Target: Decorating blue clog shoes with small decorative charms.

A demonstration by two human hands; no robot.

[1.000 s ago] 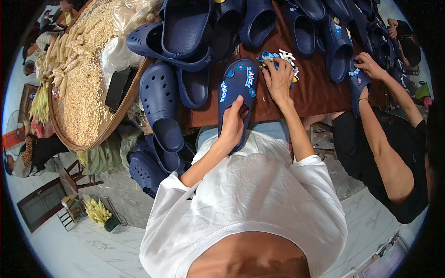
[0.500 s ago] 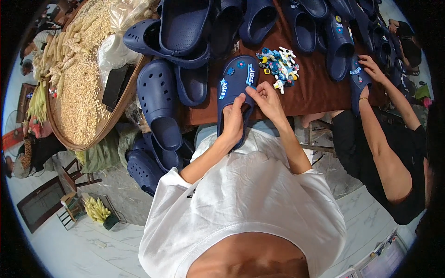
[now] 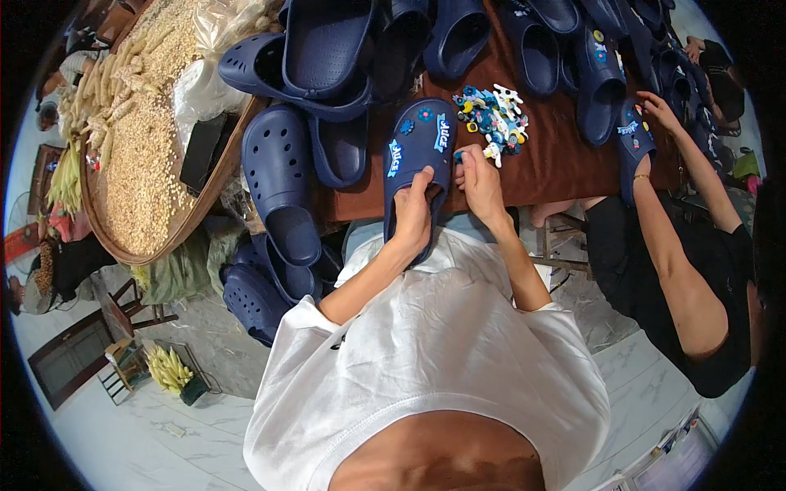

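My left hand [image 3: 415,206] grips a navy clog [image 3: 426,155], its fingers inside the opening and the thumb over the upper. On that upper sit two blue lettered charms and two flower-shaped charms, one of them with a red centre. Just right of the clog, my right hand [image 3: 483,186] is closed in a pinch on a small blue charm [image 3: 458,156], partly hidden by the fingers. Beyond that hand, a pile of small charms [image 3: 494,117] in white, blue, yellow and black lies on the brown tablecloth [image 3: 540,176].
Navy clogs [image 3: 282,176] are stacked to the left and along the far side, one decorated clog [image 3: 602,82] among them. At right, another person's hand [image 3: 661,113] is beside a decorated clog [image 3: 634,141]. A round basket [image 3: 155,255] of corn kernels holds a black phone-like slab [image 3: 206,154].
My right hand has moved off the clog's right edge, slightly right and down, with its fingers curled in more. My left hand and the clog stay put. The other person's hand has shifted slightly.
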